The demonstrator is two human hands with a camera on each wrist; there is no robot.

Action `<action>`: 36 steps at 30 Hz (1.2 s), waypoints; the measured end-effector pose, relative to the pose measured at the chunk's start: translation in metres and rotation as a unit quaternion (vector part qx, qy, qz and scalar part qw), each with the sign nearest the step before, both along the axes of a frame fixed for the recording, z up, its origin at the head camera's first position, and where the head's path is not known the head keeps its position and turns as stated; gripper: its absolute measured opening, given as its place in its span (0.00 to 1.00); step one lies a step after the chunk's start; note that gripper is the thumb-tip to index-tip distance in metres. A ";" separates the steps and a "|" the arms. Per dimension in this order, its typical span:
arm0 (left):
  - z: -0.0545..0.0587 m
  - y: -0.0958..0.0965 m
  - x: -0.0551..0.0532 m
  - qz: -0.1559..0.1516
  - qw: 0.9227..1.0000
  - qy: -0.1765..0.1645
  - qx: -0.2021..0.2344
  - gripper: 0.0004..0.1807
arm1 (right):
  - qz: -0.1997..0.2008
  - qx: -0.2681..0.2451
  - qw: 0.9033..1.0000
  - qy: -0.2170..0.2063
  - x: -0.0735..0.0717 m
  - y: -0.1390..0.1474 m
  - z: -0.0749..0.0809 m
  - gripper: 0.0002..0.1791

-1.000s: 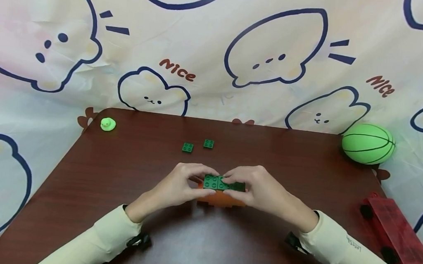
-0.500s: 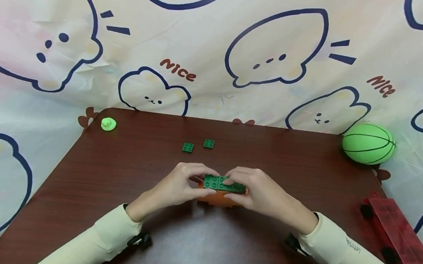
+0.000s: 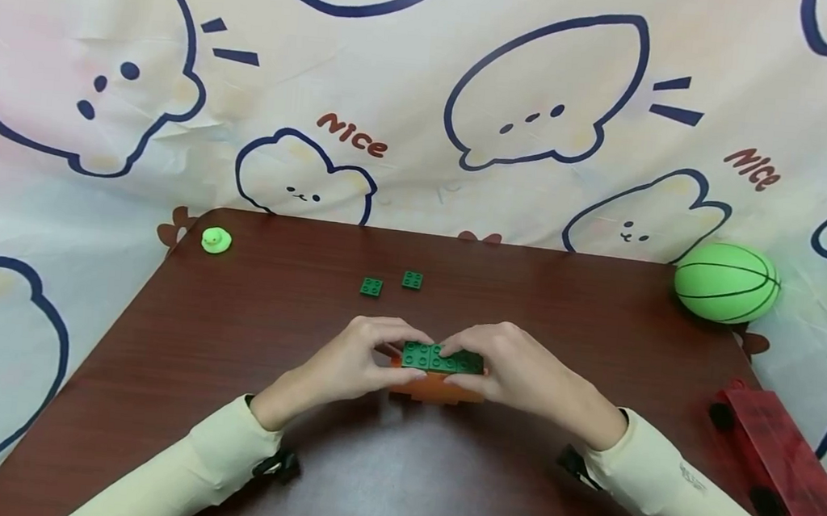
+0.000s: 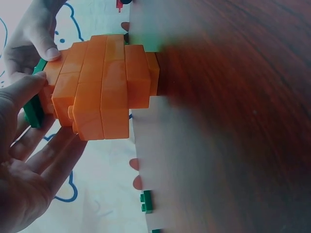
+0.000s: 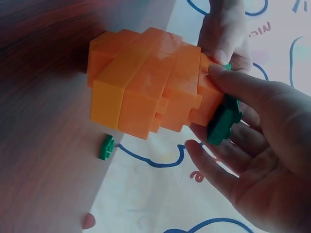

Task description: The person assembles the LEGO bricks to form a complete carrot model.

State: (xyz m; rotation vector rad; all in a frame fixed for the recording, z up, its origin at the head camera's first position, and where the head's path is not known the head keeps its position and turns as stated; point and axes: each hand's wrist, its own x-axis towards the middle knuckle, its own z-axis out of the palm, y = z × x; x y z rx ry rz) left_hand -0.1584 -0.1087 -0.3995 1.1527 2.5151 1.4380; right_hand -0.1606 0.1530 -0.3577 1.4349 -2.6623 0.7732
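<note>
A stepped orange block build (image 3: 436, 388) stands on the table between my hands, green building blocks (image 3: 416, 355) in a row along its top. My left hand (image 3: 358, 359) grips its left side, thumb on the near face and fingers behind. From the right, my right hand (image 3: 514, 369) holds the other end, its index finger over the green blocks and its thumb in front. The left wrist view shows the stacked orange layers (image 4: 92, 92) narrowing toward the table. In the right wrist view the right thumb (image 5: 243, 85) presses the upper layers near a green block (image 5: 222, 121).
Two loose green blocks (image 3: 371, 287) lie behind the hands. A green toy duck (image 3: 215, 240) sits at the back left corner, a green ball (image 3: 727, 283) at the back right. A red toy car (image 3: 780, 453) stands along the table's right edge. A printed cloth hangs behind.
The right hand's index finger and thumb have shifted slightly left along the top of the build. Both hands keep their hold, and the head view has drifted a little.
</note>
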 end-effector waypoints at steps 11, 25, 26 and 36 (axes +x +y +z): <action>0.002 0.000 -0.002 -0.005 1.000 -0.013 -0.003 0.18 | 0.003 -0.006 1.000 0.020 0.002 0.005 -0.004 0.12; 0.003 0.000 0.000 -0.005 1.000 -0.021 0.003 0.18 | -0.010 0.019 0.998 0.064 0.008 0.000 -0.007 0.11; 0.003 0.000 0.000 -0.005 1.000 -0.023 0.002 0.18 | -0.013 0.019 0.998 0.057 0.007 0.000 -0.007 0.11; 0.006 0.001 -0.002 -0.010 1.000 -0.024 0.006 0.18 | -0.030 0.028 0.999 0.020 0.005 -0.002 -0.003 0.12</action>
